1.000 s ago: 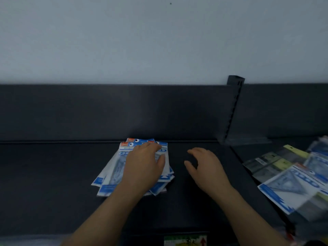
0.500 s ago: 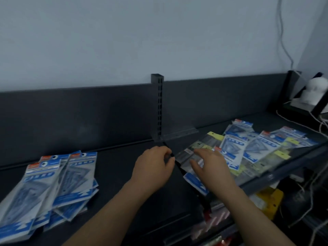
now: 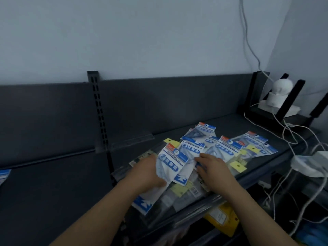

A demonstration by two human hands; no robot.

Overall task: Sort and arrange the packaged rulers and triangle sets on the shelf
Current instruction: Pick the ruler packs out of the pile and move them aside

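A blue-and-white triangle-set packet (image 3: 173, 165) is gripped by the left hand (image 3: 146, 174), just right of the slotted upright post (image 3: 99, 112) and above the dark shelf (image 3: 53, 189). The fingers are hidden behind the packet and the thumb is curled onto its lower part. On its face the word "GEOMETRIC" and a large circled "2" can be read. The small red corner label is too blurred to be made out.

The right hand (image 3: 213, 170) is laid further right of the post, with its fingers stretched toward the held packet's right edge and touching the pile. Whether anything is pinched cannot be told.

Right of the post, a loose pile of like packets (image 3: 225, 148) is spread on the shelf. It is mixed with clear ruler packs (image 3: 177, 199) bearing yellow header tags (image 3: 237, 166), whose print is unreadable. One more blue packet (image 3: 3, 174) is seen far left of the post, cut off by the frame's edge. White cables (image 3: 291, 135) are trailed far right of the post.
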